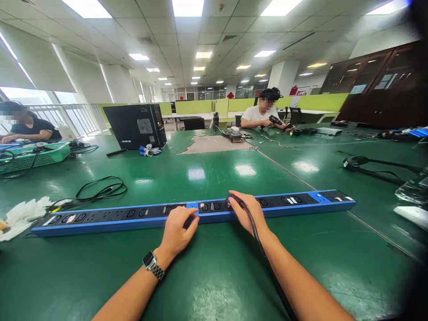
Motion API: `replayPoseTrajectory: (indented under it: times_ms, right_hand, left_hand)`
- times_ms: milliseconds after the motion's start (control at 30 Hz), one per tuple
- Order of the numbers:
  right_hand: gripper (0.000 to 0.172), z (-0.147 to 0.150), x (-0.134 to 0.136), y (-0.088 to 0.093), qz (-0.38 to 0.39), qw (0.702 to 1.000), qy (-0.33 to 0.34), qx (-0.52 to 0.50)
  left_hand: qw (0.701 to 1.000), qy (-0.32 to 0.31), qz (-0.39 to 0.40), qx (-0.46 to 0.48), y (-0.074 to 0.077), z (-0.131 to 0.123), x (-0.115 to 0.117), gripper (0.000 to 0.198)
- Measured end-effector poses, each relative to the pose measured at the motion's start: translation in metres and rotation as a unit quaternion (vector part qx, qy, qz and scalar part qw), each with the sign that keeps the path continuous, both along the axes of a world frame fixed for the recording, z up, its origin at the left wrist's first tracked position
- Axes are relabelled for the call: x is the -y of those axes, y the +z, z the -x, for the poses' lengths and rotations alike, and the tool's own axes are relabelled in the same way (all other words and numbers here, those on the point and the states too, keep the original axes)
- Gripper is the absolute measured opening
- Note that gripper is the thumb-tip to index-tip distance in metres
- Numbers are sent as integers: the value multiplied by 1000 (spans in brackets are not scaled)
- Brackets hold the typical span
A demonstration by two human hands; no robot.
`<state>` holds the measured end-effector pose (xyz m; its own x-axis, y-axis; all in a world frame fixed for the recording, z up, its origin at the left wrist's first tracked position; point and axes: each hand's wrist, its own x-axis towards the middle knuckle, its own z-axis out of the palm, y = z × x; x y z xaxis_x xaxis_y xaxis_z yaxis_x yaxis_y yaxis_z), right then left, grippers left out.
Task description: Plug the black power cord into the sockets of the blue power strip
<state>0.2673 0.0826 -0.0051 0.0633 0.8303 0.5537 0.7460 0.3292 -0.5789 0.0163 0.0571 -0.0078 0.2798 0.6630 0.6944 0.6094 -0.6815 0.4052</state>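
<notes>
As I look through the head camera, with 12 o'clock at the far side, a long blue-and-black power strip (pixel 180 218) lies on the green counter (pixel 207 272), stretching from about 8 o'clock across to between 3 and 4. My right grip (pixel 249 211), at 5 o'clock, pinches a black plug (pixel 229 199) between thumb and fingers over the strip's sockets; I cannot tell whether the plug is seated in one. Its thick black cord (pixel 256 234) runs back along the inner side of my right forearm, leaving view near 5 o'clock. My left grip (pixel 179 225), at 7 o'clock, has its fingers curled at the strip's near edge beside a blue section, thumb slightly apart; I cannot tell whether it grasps the strip or only rests there. A looped black cable (pixel 104 195) lies between 8 and 9 o'clock, and a green basket (pixel 50 157) sits at 9. Towards 10 o'clock stands a black computer case (pixel 130 127), with gloves (pixel 150 150) just beside it. Between 1 and 2 o'clock, a person in a white shirt (pixel 252 115) holds a dark tool (pixel 276 120).
</notes>
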Motion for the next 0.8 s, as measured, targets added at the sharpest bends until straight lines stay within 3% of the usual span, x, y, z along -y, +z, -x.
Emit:
replayPoseTrajectory:
  times_ms: [367,533,700,800]
  right_hand:
    - [34,-18,-11,-10,-7,1000,-27,8]
    - [31,-8,-6,-8,-33,997,-44,51]
    - [30,10,-2,-4,-37,996,19,78]
    - [31,14,-1,-3,-29,997,4,73]
  left_hand:
    - [1000,-1,-4,-1,-1,1,-2,16]
    - [1000,0,-2,1,-2,1,-2,15]
    - [1000,5,1,0,-1,2,-1,15]
    - [1000,11,2,2,-1,3,-1,14]
